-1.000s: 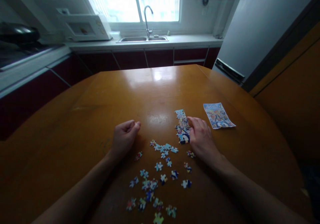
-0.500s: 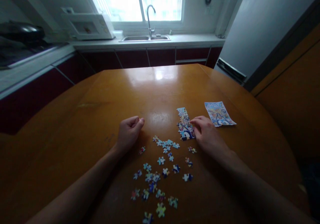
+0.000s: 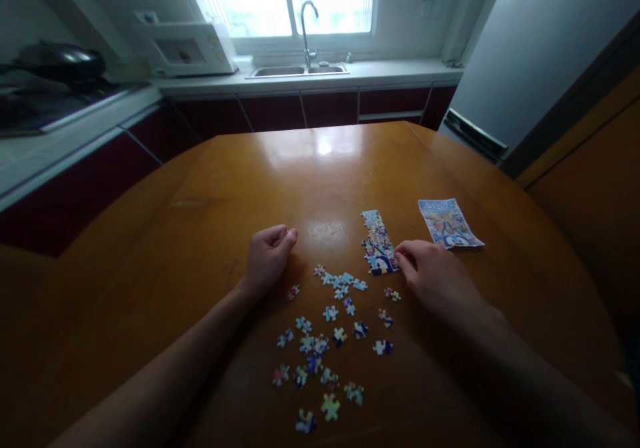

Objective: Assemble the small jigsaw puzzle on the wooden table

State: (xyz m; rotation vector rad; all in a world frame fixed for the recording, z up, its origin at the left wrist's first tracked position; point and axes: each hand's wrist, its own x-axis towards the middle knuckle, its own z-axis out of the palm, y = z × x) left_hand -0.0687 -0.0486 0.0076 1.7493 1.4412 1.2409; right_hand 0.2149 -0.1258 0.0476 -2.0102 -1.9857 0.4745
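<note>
My left hand rests on the table as a loose fist, thumb over the curled fingers; nothing shows in it. A narrow strip of joined jigsaw puzzle lies flat right of centre, its left side jagged. At its lower right edge, the bent thumb and fingers of my right hand are drawn together and touch the border; the palm side is hidden. Between my forearms lie many loose puzzle pieces, among them a light-blue cluster, a yellow-green piece and a white and dark-blue piece.
A printed picture sheet lies beyond my right hand on the wooden table. Past the table's far edge are a counter with a sink, a microwave and a pan on the stove. A fridge stands at the right.
My right hand has slid down the strip's right edge toward its lower corner, uncovering more of the strip. The left fist keeps its place; the whole view has shifted slightly.
</note>
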